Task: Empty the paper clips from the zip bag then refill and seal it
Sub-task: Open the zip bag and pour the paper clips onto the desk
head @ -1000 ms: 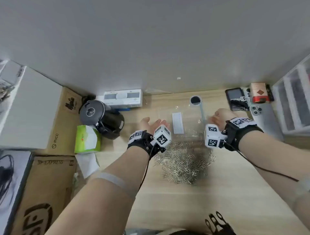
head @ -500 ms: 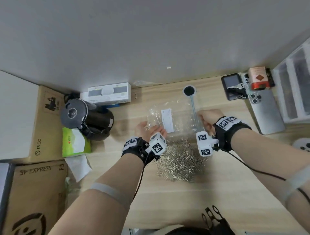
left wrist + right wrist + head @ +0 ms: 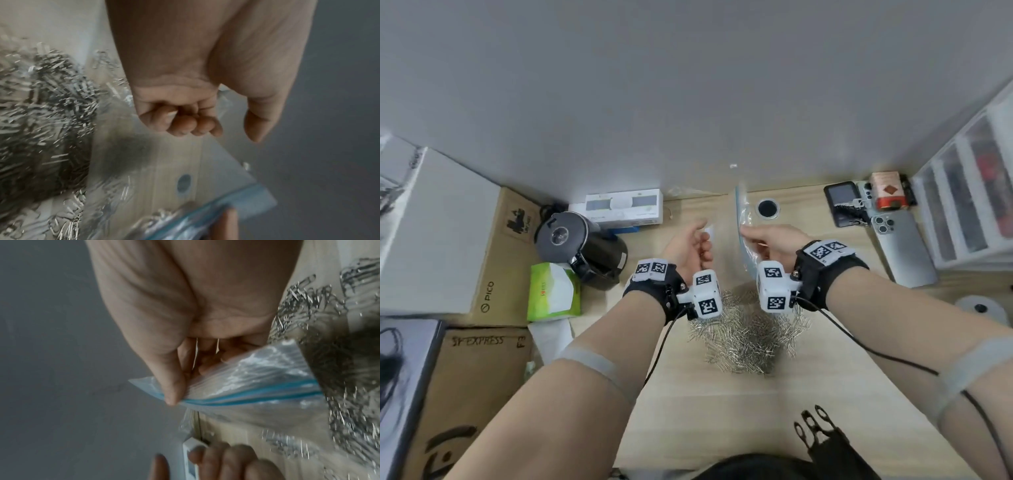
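The right hand point(image 3: 176, 331) pinches the bag point(image 3: 257, 386) at its blue zip edge with thumb and fingers, and the left hand point(image 3: 688, 245) has its fingers curled on the bag's other side, so the clear, crinkly bag hangs in the air just past the clips point(image 3: 748, 337). The clips lie in a shiny silver pile on the bench point(image 3: 722, 411). So the emptying looks done, with a few clips perhaps stuck inside; refilling and sealing are left.

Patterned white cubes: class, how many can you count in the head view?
2: one cube at the left wrist, the other cube at the right wrist, both above the paper clips.
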### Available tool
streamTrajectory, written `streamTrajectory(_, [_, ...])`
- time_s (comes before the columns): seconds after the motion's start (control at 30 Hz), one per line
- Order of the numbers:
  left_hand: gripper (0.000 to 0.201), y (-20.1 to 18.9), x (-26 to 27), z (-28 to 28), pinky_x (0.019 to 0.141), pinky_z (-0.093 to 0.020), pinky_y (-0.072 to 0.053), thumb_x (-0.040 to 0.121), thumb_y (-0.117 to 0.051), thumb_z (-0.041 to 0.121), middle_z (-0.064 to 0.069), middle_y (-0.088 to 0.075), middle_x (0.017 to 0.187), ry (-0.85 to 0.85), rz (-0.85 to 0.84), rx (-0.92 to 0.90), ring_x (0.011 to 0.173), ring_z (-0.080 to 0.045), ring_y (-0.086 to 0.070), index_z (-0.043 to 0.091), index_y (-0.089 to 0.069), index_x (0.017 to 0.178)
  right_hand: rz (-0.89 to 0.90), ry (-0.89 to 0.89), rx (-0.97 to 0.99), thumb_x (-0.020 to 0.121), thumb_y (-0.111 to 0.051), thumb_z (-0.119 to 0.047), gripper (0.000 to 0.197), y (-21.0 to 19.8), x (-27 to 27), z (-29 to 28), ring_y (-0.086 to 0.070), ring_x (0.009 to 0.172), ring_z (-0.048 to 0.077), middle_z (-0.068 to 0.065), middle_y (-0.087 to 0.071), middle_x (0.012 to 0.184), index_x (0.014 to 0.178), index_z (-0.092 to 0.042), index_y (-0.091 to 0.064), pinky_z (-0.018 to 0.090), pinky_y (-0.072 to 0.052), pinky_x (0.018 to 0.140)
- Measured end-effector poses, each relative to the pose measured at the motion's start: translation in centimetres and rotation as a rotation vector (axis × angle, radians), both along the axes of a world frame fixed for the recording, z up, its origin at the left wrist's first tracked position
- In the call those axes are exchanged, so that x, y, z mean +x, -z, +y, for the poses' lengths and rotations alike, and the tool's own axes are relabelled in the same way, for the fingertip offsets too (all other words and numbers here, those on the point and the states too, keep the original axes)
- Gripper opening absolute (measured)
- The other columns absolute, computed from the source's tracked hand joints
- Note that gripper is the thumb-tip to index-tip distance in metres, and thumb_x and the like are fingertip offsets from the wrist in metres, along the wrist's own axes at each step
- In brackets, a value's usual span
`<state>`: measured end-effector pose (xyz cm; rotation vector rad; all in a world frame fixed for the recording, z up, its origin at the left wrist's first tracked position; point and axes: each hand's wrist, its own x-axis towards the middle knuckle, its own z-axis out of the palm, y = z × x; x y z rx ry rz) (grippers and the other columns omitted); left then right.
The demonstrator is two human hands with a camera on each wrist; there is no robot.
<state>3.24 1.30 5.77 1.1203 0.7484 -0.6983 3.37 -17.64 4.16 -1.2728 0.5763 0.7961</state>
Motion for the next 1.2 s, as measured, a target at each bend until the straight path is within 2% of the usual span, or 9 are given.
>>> streamTrajectory(0.07, [0.037, -1.9, 0.5, -0.3, 0.051, -0.024, -0.022, 0.088, -0.064, 0.041, 0.005, -0.034, 0.059, 0.085, -0.088, 0.013, 0.054, -0.012, -0.031, 0.022, -0.044, 0.064, -0.004, -0.018, 0.038, 0.085, -0.072, -0.030, 0.034, -1.4, -0.2, 1.4, -0.041, 0.057, 0.015, -0.001, -0.046, 0.058, 0.060, -0.017, -0.052, 0.034, -0.042, 0.067])
streamTrajectory(0.17, [0.037, -4.1, 0.8, -0.2, 0.047, -0.022, -0.019, 0.088, -0.067, 0.041, 0.006, -0.030, 0.056, 0.170, -0.191, 0.049, 0.052, -0.010, -0.028, 0.024, -0.042, 0.067, -0.019, -0.017, 0.074, 0.076, -0.080, -0.031, 0.026, -3.5, -0.5, 3.1, -0.050, 0.075, 0.021, 0.004, -0.054, 0.076, 0.087, -0.014, -0.063, 0.041, -0.048, 0.081])
streamTrajectory(0.37, [0.023, -6.5, 0.4, 0.4, 0.047, -0.020, -0.024, 0.089, -0.067, 0.036, 0.004, -0.045, 0.058, 0.311, -0.302, 0.158, 0.049, -0.007, -0.039, 0.019, -0.055, 0.079, -0.212, -0.183, 0.046, 0.091, -0.065, -0.027, 0.015, -7.0, -0.8, 5.0, -0.044, 0.055, 0.009, -0.003, -0.056, 0.061, 0.081, -0.016, -0.065, 0.023, -0.033, 0.054])
streamTrajectory(0.53, [0.020, -6.7, -0.5, 1.1, 0.056, -0.022, -0.039, 0.091, -0.065, 0.033, 0.002, -0.061, 0.076, 0.338, -0.360, 0.176, 0.064, -0.011, -0.053, 0.014, -0.064, 0.098, -0.245, -0.225, -0.042, 0.078, -0.077, -0.030, 0.021, -7.3, -1.1, 5.2, -0.046, 0.065, 0.023, 0.012, -0.052, 0.077, 0.069, -0.017, -0.064, 0.034, -0.035, 0.064])
streamTrajectory(0.67, [0.014, -6.6, -1.6, 1.9, 0.064, -0.025, -0.045, 0.094, -0.061, 0.025, -0.002, -0.063, 0.082, 0.360, -0.370, 0.101, 0.067, -0.013, -0.058, 0.012, -0.065, 0.099, -0.215, -0.227, -0.023, 0.081, -0.077, -0.022, 0.023, -6.6, -1.6, 4.7, -0.053, 0.071, 0.018, 0.006, -0.061, 0.079, 0.066, -0.017, -0.059, 0.033, -0.040, 0.069])
streamTrajectory(0.8, [0.009, -5.9, -2.7, 2.4, 0.064, -0.027, -0.048, 0.096, -0.058, 0.017, -0.006, -0.061, 0.078, 0.358, -0.373, 0.074, 0.066, -0.017, -0.061, 0.009, -0.061, 0.095, -0.193, -0.267, 0.123, 0.063, -0.088, -0.040, 0.032, -5.8, -2.3, 4.5, -0.052, 0.073, 0.015, 0.004, -0.060, 0.079, 0.074, -0.017, -0.069, 0.033, -0.035, 0.084])
streamTrajectory(0.97, [0.020, -5.6, -3.4, 2.2, 0.054, -0.023, -0.049, 0.098, -0.053, 0.011, -0.003, -0.057, 0.060, 0.397, -0.414, 0.123, 0.058, -0.016, -0.063, 0.010, -0.052, 0.078, -0.167, -0.257, 0.129, 0.076, -0.074, -0.029, 0.017, -6.0, -2.8, 4.2, -0.048, 0.076, 0.017, 0.005, -0.061, 0.075, 0.066, -0.014, -0.073, 0.028, -0.035, 0.076])
streamTrajectory(1.07, [0.021, -5.9, -3.4, 2.1, 0.052, -0.024, -0.050, 0.098, -0.050, 0.007, -0.003, -0.054, 0.058, 0.424, -0.432, 0.141, 0.054, -0.015, -0.062, 0.009, -0.051, 0.077, -0.156, -0.256, 0.150, 0.093, -0.060, -0.018, 0.044, -5.7, -2.8, 3.8, -0.051, 0.068, 0.014, 0.000, -0.063, 0.060, 0.050, -0.016, -0.070, 0.024, -0.038, 0.071])
streamTrajectory(1.2, [0.022, -6.7, -3.5, 1.9, 0.053, -0.024, -0.052, 0.098, -0.048, 0.004, -0.004, -0.052, 0.057, 0.444, -0.434, 0.134, 0.053, -0.016, -0.060, 0.008, -0.051, 0.077, -0.139, -0.262, 0.243, 0.086, -0.064, -0.020, 0.022, -6.9, -3.2, 3.8, -0.063, 0.068, 0.014, 0.005, -0.068, 0.070, 0.069, -0.009, -0.074, 0.024, -0.048, 0.079])
